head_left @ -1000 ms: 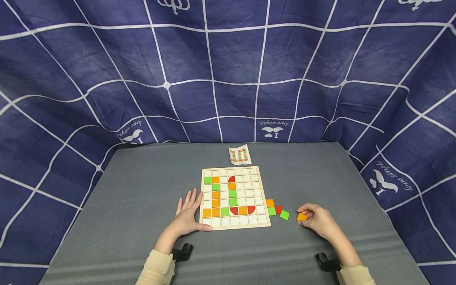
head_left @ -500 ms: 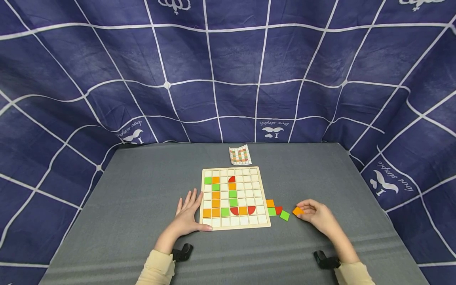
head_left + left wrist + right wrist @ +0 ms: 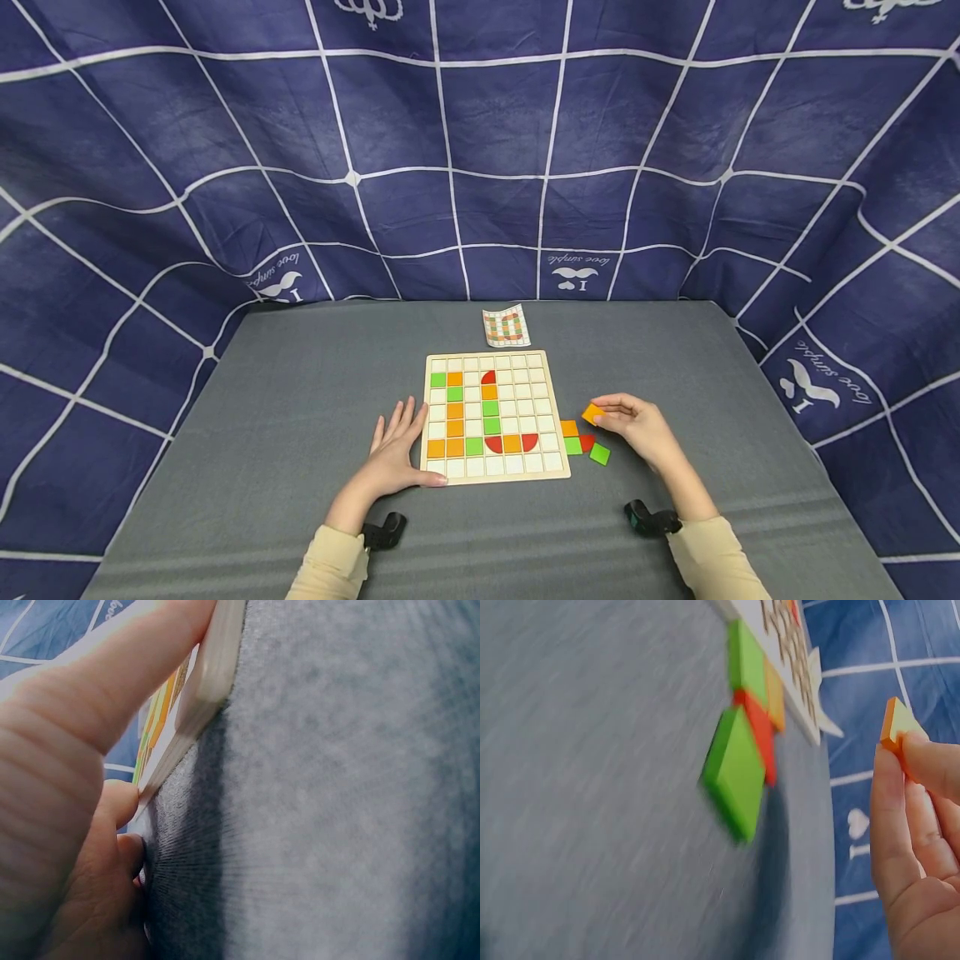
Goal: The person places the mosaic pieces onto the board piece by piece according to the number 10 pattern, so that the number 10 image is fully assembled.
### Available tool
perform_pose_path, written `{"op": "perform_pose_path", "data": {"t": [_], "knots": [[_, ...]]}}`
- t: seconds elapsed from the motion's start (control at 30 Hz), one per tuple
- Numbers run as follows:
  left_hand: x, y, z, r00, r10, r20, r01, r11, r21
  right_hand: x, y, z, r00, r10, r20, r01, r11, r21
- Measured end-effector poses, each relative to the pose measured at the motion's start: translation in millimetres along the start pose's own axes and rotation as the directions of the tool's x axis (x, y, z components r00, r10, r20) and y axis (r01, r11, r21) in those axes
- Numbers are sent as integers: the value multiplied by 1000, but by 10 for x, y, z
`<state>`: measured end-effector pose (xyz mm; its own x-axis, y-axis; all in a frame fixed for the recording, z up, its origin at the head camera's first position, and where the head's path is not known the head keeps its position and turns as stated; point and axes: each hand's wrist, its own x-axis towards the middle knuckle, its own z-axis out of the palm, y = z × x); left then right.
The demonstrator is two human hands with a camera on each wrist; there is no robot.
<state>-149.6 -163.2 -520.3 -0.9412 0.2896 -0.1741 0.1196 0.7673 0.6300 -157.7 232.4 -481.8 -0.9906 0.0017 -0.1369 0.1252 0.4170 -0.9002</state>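
Note:
A square wooden grid board (image 3: 521, 465) lies on the grey table, with green, orange and red tiles set in some of its cells. My left hand (image 3: 393, 462) rests spread at the board's near left corner; in the left wrist view the thumb (image 3: 112, 675) lies along the board's edge (image 3: 217, 667). My right hand (image 3: 637, 429) pinches an orange square tile (image 3: 592, 413) between thumb and fingertips, held up to the right of the board. Below it, a loose green tile (image 3: 599, 454) lies near a red tile (image 3: 587, 442), another green tile (image 3: 573, 446) and an orange tile (image 3: 569, 427).
Behind the board lies a small paper card (image 3: 506, 326) printed with a coloured grid pattern. A dark blue curtain with white lines (image 3: 495, 208) stands along the table's back and sides. Each wrist wears a black camera (image 3: 651, 518).
My right hand has lifted the orange tile and carried it leftward and away from me, toward the board. My left hand and the board have stayed in place.

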Motion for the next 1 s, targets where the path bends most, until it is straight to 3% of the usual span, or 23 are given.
{"op": "perform_pose_path", "data": {"t": [0.47, 0.7, 1.0], "knots": [[-28, 11, -4, 1000, 16, -23, -16, 1000, -4, 273, -219, 417, 997, -10, 73, 7, 999, 49], [-19, 3, 0, 1000, 13, -23, -13, 1000, 3, 364, -226, 612, 995, 8, 104, -7, 1000, -9], [-17, 5, 0, 1000, 2, -11, -2, 1000, 8, 385, -226, 754, 989, -54, 134, 73, 988, -137]]}}
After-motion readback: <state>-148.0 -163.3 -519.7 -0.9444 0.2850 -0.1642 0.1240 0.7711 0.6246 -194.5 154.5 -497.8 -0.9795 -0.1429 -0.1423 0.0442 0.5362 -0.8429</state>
